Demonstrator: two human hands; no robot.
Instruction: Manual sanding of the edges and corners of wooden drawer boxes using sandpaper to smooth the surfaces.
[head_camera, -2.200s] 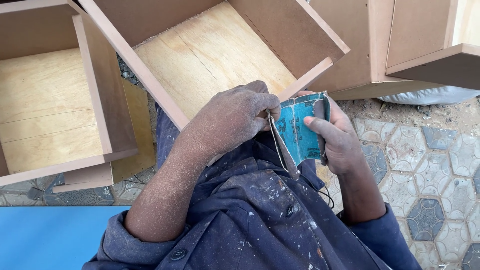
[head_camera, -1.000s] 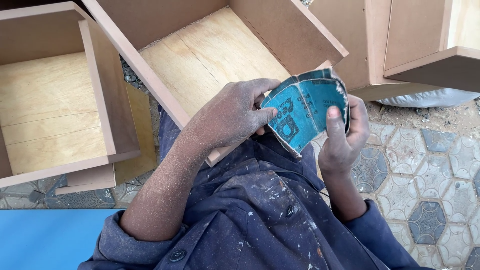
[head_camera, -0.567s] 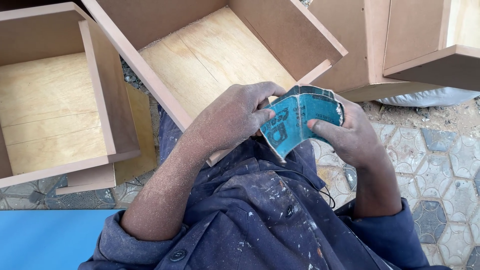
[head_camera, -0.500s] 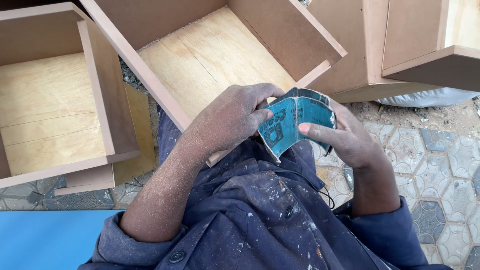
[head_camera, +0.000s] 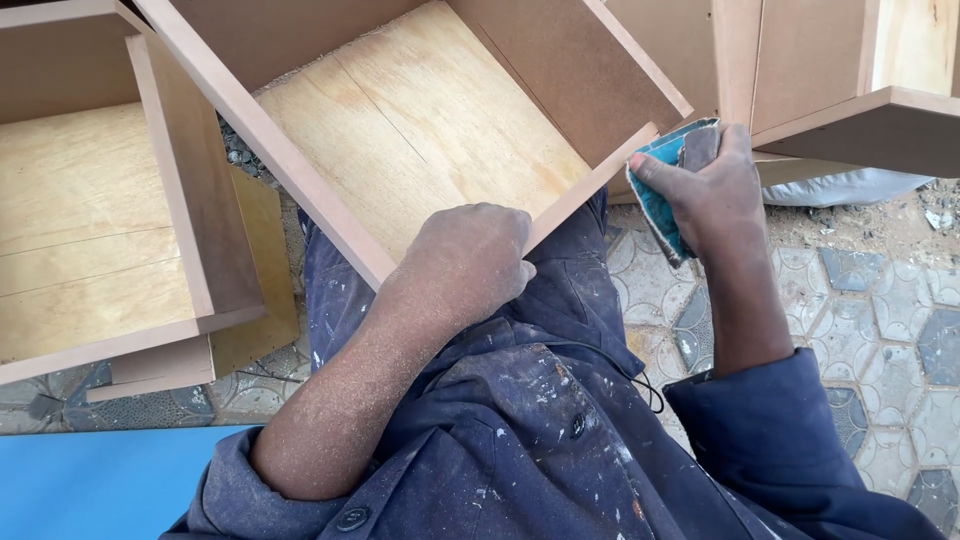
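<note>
Right hand (head_camera: 705, 190) grips folded sandpaper (head_camera: 668, 180); left hand (head_camera: 470, 262) seemingly clasps drawer (head_camera: 400, 120).

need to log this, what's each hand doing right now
Left hand: curled, gripping the drawer front edge.
Right hand: closed on the folded sandpaper.

A carpentry workshop yard: unfinished board drawers (head_camera: 400, 120) stand on sawdust-strewn patterned paving tiles (head_camera: 880, 300).

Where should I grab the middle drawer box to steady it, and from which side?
Grip the near front edge of the drawer box from the near, open side. That thin board rim faces the person, and the left hand already rests there while the right hand holds folded sandpaper.
</note>
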